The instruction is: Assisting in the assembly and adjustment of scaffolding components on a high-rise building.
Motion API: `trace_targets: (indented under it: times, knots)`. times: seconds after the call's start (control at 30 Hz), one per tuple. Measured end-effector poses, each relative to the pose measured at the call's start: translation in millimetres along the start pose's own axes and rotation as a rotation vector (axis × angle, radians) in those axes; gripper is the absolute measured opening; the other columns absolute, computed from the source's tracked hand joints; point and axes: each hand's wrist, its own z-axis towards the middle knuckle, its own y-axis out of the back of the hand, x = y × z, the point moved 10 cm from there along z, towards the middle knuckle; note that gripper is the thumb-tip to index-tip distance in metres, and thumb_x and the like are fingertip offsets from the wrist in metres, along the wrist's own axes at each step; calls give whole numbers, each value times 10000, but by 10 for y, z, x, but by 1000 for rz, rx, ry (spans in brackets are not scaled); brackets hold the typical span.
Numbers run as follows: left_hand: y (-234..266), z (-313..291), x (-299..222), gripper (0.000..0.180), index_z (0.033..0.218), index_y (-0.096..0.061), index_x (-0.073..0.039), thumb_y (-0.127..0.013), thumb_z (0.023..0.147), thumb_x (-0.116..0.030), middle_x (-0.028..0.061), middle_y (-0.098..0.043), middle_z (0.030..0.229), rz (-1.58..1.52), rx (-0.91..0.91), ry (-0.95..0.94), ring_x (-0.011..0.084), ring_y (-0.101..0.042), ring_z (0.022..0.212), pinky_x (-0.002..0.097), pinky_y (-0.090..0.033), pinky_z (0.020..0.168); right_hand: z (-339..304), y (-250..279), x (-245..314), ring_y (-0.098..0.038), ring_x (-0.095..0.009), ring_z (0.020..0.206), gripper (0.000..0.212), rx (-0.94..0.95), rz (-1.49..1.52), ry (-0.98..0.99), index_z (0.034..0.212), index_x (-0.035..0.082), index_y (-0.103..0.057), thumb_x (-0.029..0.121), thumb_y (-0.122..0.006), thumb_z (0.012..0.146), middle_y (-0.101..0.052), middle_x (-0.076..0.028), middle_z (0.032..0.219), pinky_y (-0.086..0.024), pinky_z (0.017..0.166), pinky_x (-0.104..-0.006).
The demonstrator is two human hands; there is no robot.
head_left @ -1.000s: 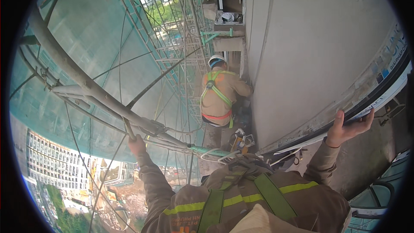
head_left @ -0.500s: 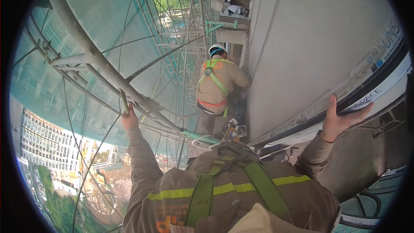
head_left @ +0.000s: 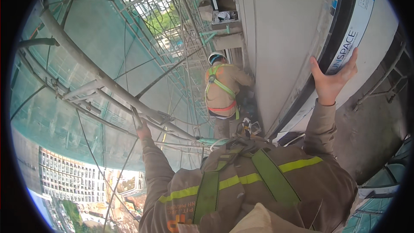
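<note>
Right hand [head_left: 331, 83], fingers [head_left: 351, 65] spread, spans the black frame [head_left: 344, 9]; left of it, the left hand [head_left: 144, 131] grips a strip [head_left: 136, 117].

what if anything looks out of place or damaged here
Crumpled white material sits on the ledge beyond the co-worker, looking like loose litter, though its kind is unclear. Nothing looks plainly spilled or broken.

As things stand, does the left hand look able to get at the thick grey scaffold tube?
Probably yes: the scaffold tube looks close and unblocked, but the left hand may first need to release the slim flat piece it holds.
</note>
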Motion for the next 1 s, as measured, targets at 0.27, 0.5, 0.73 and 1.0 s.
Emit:
trace_targets:
  times: [0.27,0.5,0.73,1.0]
  knots:
    - [-118,-28,-125,680,1205,-626,145,-741,876,-439,253,-731,1008,86,74,35,255,-688,946,378,-521,863,-61,-151,-5,-367,-354,1263,1238,39,-29,4,1588,61,-177,272,-944,639,-340,-210,1346,-337,1090,-448]
    - [-73,25,286,411,754,-557,-89,-744,875,-435,-20,-442,541,-206,129,124,125,-404,402,312,-312,381,-35,49,78,-374,-357,1253,1233,30,0,-3,1595,102,-179,237,-946,639,-331,-214,1359,-342,1078,-462]
    - [-223,18,128,318,885,-679,-23,-741,877,-335,10,-555,596,-113,171,194,162,-514,494,327,-431,505,-40,-78,39,-382,-350,1259,1225,36,23,-7,1591,80,-191,249,-946,642,-351,-205,1355,-337,1087,-450]
    - [-48,-122,-104,386,900,-701,79,-786,785,-280,82,-664,727,1,61,95,188,-559,691,382,-479,711,-33,-89,82,-381,-332,1298,1179,38,38,-33,1579,49,-221,215,-932,654,-341,-183,1364,-315,1109,-451]
